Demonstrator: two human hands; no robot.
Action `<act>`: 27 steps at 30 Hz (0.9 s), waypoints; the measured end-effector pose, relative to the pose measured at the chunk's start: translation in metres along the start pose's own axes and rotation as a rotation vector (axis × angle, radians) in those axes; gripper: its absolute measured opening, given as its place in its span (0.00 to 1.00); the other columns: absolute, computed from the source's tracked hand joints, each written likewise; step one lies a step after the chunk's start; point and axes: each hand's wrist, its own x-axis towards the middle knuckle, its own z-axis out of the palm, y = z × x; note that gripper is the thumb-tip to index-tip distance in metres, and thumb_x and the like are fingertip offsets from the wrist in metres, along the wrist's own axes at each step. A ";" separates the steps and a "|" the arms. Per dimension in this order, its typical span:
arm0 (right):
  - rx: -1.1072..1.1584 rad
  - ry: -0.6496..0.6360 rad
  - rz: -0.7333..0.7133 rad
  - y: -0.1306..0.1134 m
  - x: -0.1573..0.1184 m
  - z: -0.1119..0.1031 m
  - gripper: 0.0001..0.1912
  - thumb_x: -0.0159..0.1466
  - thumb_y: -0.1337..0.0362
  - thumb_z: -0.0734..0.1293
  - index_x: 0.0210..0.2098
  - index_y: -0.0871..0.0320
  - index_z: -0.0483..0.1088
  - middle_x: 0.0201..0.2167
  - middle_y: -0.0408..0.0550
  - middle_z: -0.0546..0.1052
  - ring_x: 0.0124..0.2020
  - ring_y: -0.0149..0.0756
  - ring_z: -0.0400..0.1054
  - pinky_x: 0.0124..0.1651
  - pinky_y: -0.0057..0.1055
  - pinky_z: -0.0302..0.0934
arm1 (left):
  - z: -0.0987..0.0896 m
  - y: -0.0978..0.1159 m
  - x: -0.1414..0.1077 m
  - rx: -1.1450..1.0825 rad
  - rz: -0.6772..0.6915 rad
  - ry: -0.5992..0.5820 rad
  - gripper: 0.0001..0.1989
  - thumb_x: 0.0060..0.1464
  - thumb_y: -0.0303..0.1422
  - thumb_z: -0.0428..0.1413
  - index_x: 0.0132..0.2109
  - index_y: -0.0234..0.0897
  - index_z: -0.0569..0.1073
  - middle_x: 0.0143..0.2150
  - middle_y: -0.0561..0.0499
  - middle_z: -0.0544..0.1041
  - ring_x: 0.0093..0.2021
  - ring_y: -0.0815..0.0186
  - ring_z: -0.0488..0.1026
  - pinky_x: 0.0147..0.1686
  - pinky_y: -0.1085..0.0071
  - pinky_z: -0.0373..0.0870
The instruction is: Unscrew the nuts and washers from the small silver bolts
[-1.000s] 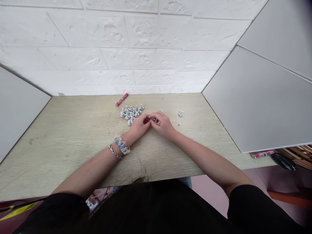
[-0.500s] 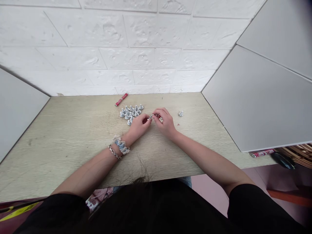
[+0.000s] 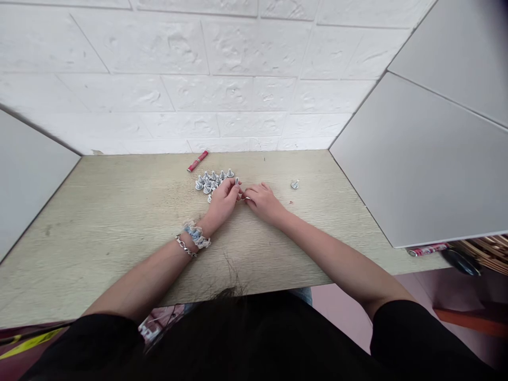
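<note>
My left hand [image 3: 225, 196] is closed on a bolt [image 3: 237, 181], whose threaded shank sticks up from between thumb and fingers. Close beside it, my right hand [image 3: 262, 201] is closed in a pinch, fingertips near the left fingers. A small, thin, shiny edge shows at the right fingertips, perhaps a washer; it is too small to be sure. Just left of and behind my left hand stand several bolts with washers [image 3: 207, 181] in a cluster, shanks upward, some partly hidden by the hand. One more bolt with washers [image 3: 295, 184] stands alone to the right.
A red tube [image 3: 197, 161] lies near the back wall [image 3: 234, 95]. Grey panels [image 3: 369, 153] border the table [image 3: 130, 211] on both sides. At the right edge are another red tube [image 3: 428, 249], a black object [image 3: 460, 262] and copper-coloured coils [image 3: 486, 251].
The bolt has gone from lying slanted between both hands to upright in my left hand. My right hand has lowered slightly and turned palm down. The bolts on the table have stayed put.
</note>
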 end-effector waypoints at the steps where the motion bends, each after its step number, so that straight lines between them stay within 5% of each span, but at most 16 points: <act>1: -0.003 -0.002 0.009 -0.001 -0.001 0.000 0.11 0.65 0.69 0.56 0.38 0.57 0.70 0.42 0.50 0.74 0.46 0.38 0.64 0.58 0.46 0.46 | 0.000 0.000 0.000 0.008 0.009 -0.009 0.07 0.56 0.33 0.47 0.39 0.36 0.66 0.30 0.53 0.70 0.28 0.71 0.68 0.32 0.73 0.67; 6: 0.016 0.027 0.009 -0.003 -0.004 -0.001 0.11 0.63 0.69 0.56 0.36 0.57 0.69 0.41 0.49 0.74 0.46 0.39 0.65 0.59 0.46 0.46 | 0.000 -0.003 0.000 0.115 0.071 -0.020 0.08 0.55 0.34 0.49 0.40 0.35 0.68 0.33 0.52 0.73 0.33 0.68 0.70 0.37 0.70 0.68; 12: 0.137 0.345 0.031 -0.006 -0.005 -0.004 0.10 0.63 0.64 0.58 0.41 0.58 0.67 0.35 0.48 0.75 0.40 0.37 0.67 0.55 0.39 0.53 | -0.002 -0.003 0.001 0.277 0.159 0.000 0.09 0.56 0.34 0.50 0.40 0.35 0.72 0.41 0.48 0.76 0.40 0.66 0.71 0.43 0.69 0.68; 18: 0.408 0.311 0.113 0.000 -0.001 0.000 0.09 0.63 0.60 0.58 0.40 0.57 0.65 0.33 0.45 0.73 0.32 0.31 0.66 0.39 0.30 0.60 | -0.001 -0.003 0.001 0.395 0.201 -0.061 0.10 0.55 0.31 0.51 0.41 0.36 0.75 0.39 0.49 0.77 0.38 0.67 0.71 0.39 0.71 0.69; 27: 0.441 0.300 0.128 0.002 0.001 -0.002 0.07 0.63 0.63 0.59 0.35 0.57 0.67 0.33 0.45 0.74 0.34 0.31 0.66 0.40 0.30 0.60 | 0.001 -0.001 -0.003 0.445 0.245 -0.060 0.11 0.52 0.27 0.51 0.42 0.35 0.75 0.39 0.49 0.76 0.36 0.69 0.71 0.35 0.73 0.70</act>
